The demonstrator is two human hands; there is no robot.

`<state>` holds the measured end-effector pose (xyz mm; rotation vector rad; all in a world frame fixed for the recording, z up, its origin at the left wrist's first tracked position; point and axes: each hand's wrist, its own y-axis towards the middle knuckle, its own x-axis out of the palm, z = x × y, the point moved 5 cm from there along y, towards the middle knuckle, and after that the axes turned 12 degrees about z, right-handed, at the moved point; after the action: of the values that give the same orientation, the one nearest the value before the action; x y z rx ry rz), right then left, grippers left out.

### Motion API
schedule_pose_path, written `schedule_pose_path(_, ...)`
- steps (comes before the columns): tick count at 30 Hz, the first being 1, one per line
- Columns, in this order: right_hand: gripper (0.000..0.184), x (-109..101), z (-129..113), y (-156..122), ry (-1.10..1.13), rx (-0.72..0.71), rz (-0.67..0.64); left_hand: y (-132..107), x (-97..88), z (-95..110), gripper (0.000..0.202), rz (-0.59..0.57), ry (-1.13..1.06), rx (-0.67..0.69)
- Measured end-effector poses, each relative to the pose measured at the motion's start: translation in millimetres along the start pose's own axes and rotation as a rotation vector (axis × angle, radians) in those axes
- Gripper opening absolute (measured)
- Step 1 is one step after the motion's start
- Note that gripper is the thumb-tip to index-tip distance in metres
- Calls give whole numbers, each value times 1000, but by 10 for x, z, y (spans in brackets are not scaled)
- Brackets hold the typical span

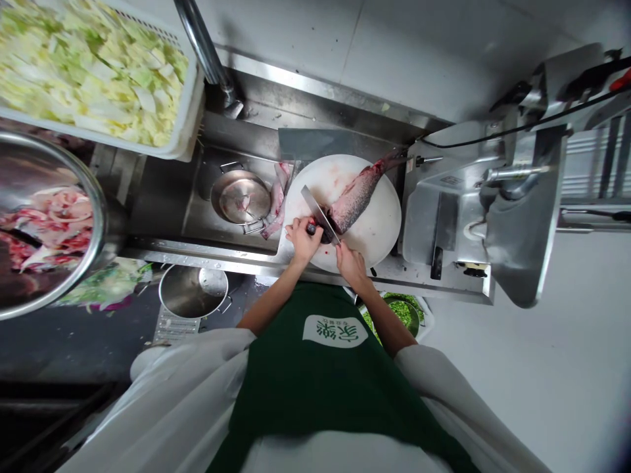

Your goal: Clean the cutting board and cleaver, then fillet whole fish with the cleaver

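A grey fish (355, 197) lies aslant on a round white cutting board (382, 226), its tail pointing to the far right. My left hand (300, 240) is closed on the bloody head end of the fish at the board's near left edge. My right hand (351, 263) is closed round the handle of a cleaver (319, 213). The blade runs up and left across the fish's head end, between my two hands.
Left of the board is a steel sink (197, 217) with a lidded pot (241, 197) and fish pieces (276, 203) at its edge. A basket of chopped cabbage (89, 72) and a big bowl of raw meat (44, 223) stand left. A slicing machine (493, 210) stands right.
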<state>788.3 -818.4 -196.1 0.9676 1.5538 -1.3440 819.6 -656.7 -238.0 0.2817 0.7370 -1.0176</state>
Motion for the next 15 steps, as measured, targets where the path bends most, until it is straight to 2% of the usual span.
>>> schedule_pose_path(3,50,-44,12,-24,10,-7,15,-49,4,-74,24,11,28,8)
schedule_pose_path(11,44,-63,125,-341,-49,4,-37,-244,36,-246,45,23,-38,180)
schedule_pose_path(15,47,-59,70,-274,-63,6,-28,-254,65,-274,51,42,-76,172)
